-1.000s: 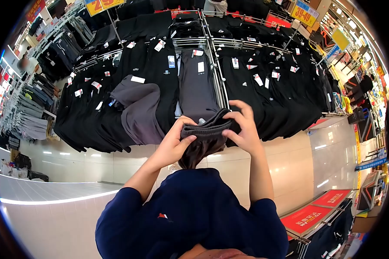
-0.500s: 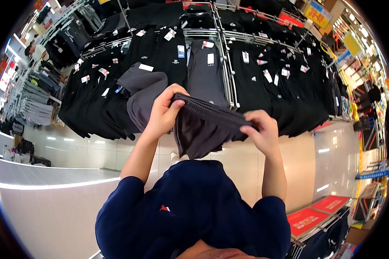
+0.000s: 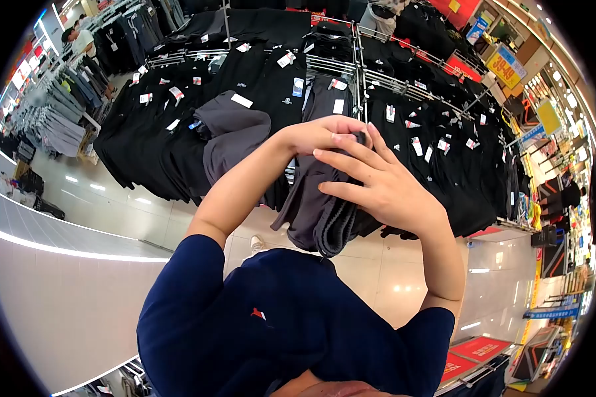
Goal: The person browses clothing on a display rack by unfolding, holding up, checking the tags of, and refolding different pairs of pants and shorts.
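Dark grey trousers (image 3: 304, 198) hang folded in front of my body, with their ribbed elastic waistband (image 3: 334, 228) drooping downward. At the upper part of this folded cloth, my left hand (image 3: 321, 135) is closed round it, and its fingers are partly hidden. My right hand (image 3: 391, 185) reaches across from the right with its fingers stretched out and spread. Those fingers lie over the cloth and meet the fingertips of my left hand. Another grey garment (image 3: 235, 132) with a white tag lies draped over the black trousers on the rack, left of my hands.
Rows of black trousers (image 3: 159, 132) with white and red tags hang ahead on both sides of a metal rail (image 3: 359, 73). A person (image 3: 81, 41) stands by racks at the far left. Red signs (image 3: 477, 349) sit at the lower right.
The waistband was stretched level between both hands; now it hangs down, folded. My right hand has let go of its end and moved inward and up to my left hand, fingers spreading.
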`<state>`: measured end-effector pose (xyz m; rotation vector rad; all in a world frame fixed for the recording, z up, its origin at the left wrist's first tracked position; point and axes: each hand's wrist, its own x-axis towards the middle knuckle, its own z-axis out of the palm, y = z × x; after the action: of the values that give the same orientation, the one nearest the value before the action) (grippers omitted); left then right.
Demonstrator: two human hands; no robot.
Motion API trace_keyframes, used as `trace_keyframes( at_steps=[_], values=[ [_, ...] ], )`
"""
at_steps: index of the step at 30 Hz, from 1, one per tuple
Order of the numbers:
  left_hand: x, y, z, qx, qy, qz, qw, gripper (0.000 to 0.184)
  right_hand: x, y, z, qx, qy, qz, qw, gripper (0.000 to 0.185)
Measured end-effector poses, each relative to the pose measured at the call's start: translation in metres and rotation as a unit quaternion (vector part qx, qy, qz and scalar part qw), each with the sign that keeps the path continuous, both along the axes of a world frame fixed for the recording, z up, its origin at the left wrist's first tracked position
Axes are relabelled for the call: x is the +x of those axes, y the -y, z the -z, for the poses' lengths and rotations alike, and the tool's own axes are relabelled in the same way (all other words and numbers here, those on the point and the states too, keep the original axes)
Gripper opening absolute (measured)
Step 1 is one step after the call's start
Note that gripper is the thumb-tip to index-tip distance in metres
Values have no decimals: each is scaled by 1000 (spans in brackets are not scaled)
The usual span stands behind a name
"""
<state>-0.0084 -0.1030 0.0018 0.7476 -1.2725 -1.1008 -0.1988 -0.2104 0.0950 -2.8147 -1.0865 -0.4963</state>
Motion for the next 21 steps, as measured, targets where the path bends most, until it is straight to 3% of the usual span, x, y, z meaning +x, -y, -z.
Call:
trace_keyframes(
  at_steps=[1, 3, 5, 6, 7, 9, 10, 12, 13, 15, 18, 19, 21],
  values=[
    [1, 5, 7, 41, -17, -9, 999, 26, 3, 0, -2, -5, -3, -6, 1000, 39],
    [1, 19, 19, -17, 4, -22, 1000, 33, 8, 0, -6, -66, -36, -21, 997, 34],
    [16, 26, 38, 31, -96, 116, 988, 27, 12, 2, -6, -42, -31, -31, 998, 30],
    [12, 28, 36, 41, -69, 79, 994, 28, 14, 6, -8, -49, -59, -37, 996, 31],
    [9, 30, 34, 4, -99, 118, 988, 30, 15, 8, -8, -56, -88, -42, 994, 31],
    [10, 30, 22, 57, 52, 5, 997, 33, 17, 10, 0, -28, -71, -33, 996, 32],
    [6, 30, 16, 23, 40, -11, 999, 33, 21, 14, -1, 9, -70, -7, 997, 28],
    [18, 27, 34, 28, 120, -202, 972, 29, 24, 28, -6, 76, -51, 53, 994, 27],
    [22, 19, 52, 23, 143, -290, 946, 27, 19, 34, -15, 78, -56, 111, 989, 26],
    [24, -9, 96, 120, 56, -375, 918, 28, 16, 49, -22, 148, -44, 152, 976, 24],
    [6, -58, 213, 250, -42, -424, 869, 36, 5, 59, -26, 174, -9, 211, 962, 22],
    [-10, -74, 243, 291, -76, -444, 844, 39, 1, 61, -28, 177, -9, 215, 960, 22],
    [-41, -95, 283, 318, -97, -424, 843, 50, -6, 64, -30, 181, -24, 229, 956, 23]
  ],
)
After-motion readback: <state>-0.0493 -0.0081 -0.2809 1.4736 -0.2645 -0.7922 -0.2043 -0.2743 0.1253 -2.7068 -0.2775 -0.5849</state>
